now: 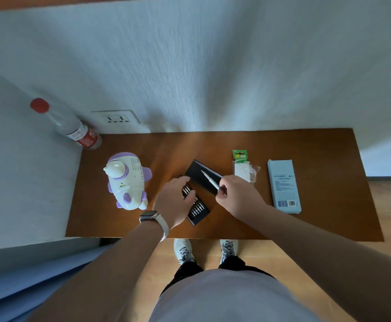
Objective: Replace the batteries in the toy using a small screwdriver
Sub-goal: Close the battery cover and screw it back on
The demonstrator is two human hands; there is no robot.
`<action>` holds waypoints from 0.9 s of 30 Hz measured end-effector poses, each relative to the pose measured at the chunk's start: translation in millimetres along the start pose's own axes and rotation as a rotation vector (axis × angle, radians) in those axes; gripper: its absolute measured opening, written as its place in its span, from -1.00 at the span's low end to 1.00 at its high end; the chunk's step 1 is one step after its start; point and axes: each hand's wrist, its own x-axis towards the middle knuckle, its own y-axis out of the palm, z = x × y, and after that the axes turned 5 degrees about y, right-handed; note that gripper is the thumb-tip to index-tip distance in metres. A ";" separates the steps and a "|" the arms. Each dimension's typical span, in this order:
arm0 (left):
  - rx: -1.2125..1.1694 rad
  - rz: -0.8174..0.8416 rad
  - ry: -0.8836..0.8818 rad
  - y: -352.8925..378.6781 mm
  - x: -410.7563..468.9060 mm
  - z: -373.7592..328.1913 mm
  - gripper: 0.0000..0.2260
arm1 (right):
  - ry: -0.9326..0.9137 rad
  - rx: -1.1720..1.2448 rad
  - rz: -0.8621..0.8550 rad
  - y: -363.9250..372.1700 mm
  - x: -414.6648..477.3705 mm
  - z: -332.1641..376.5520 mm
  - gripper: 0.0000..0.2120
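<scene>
The slim silver screwdriver [209, 180] is pinched at its handle by the right hand [236, 194], its tip slanting up-left over the black case [201, 175]. Just left, the left hand [173, 201] curls thumb and fingers round the far end of the bit tray [198, 211], which lies touching the case. The white and purple toy [127, 180] stands apart, left of that hand. The battery pack [242, 166] lies just beyond the right hand, with 1 blue box [284, 185] further right on the wooden table [329, 159]
</scene>
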 end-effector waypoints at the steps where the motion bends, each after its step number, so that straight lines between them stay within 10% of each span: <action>1: -0.122 0.000 -0.037 -4.5 -0.2 -4.2 -0.63 | -0.014 0.010 -0.002 -5.0 -3.7 1.5 -0.92; 11: -0.807 0.186 0.004 -49.8 -3.3 -44.4 -0.78 | -0.066 0.066 0.002 -40.4 -35.0 20.8 -0.90; 27: -0.967 0.141 -0.027 -67.2 1.3 -60.8 -0.72 | -0.059 0.152 0.027 -57.3 -36.4 24.0 -0.94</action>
